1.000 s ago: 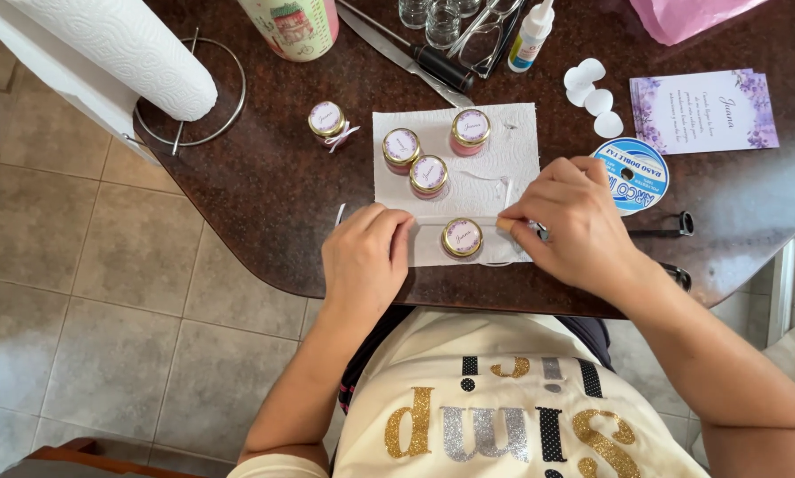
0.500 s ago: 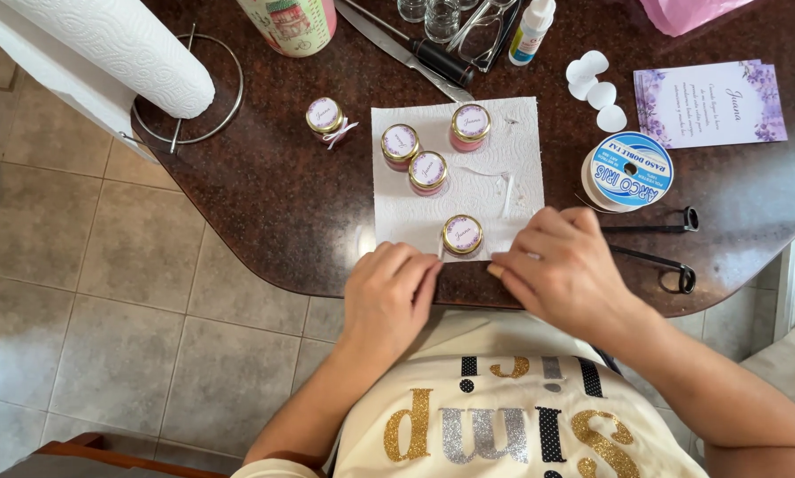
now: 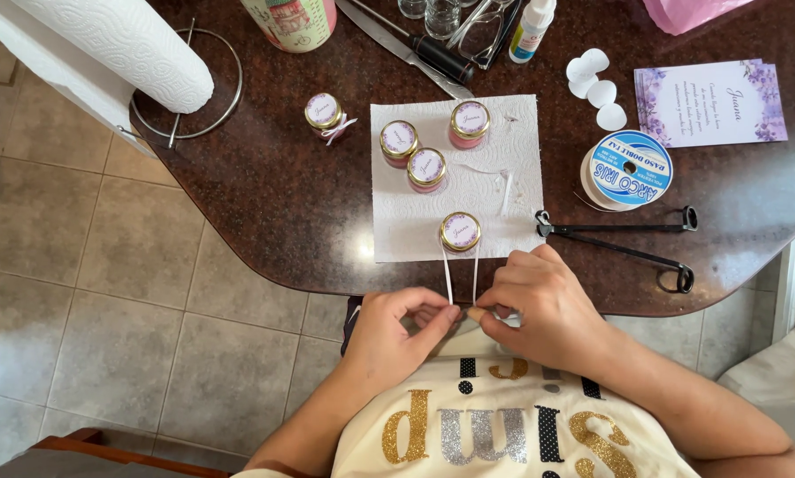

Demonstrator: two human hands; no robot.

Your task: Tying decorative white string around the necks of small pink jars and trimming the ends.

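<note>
A small jar with a gold rim and a lilac label (image 3: 460, 231) stands at the near edge of a white paper towel (image 3: 521, 204). A thin white ribbon (image 3: 448, 276) loops around the jar, and its two strands run back toward me. My left hand (image 3: 395, 335) pinches one strand end and my right hand (image 3: 543, 299) pinches the other, both hands just off the table's front edge. Three more labelled jars (image 3: 426, 168) sit further back on the towel, and one jar (image 3: 324, 113) with a ribbon tied on stands left of it.
A white ribbon spool (image 3: 628, 170) and long black scissors (image 3: 627, 239) lie right of the towel. White heart cutouts (image 3: 594, 84), a lilac card (image 3: 714, 100), a knife (image 3: 415, 51), a dropper bottle (image 3: 530, 28) and a paper towel roll (image 3: 123, 53) sit on the dark brown table (image 3: 265, 204).
Both hands have drawn back from the towel to the table's front edge, pulling the ribbon ends toward me so the ribbon is stretched taut around the nearest jar.
</note>
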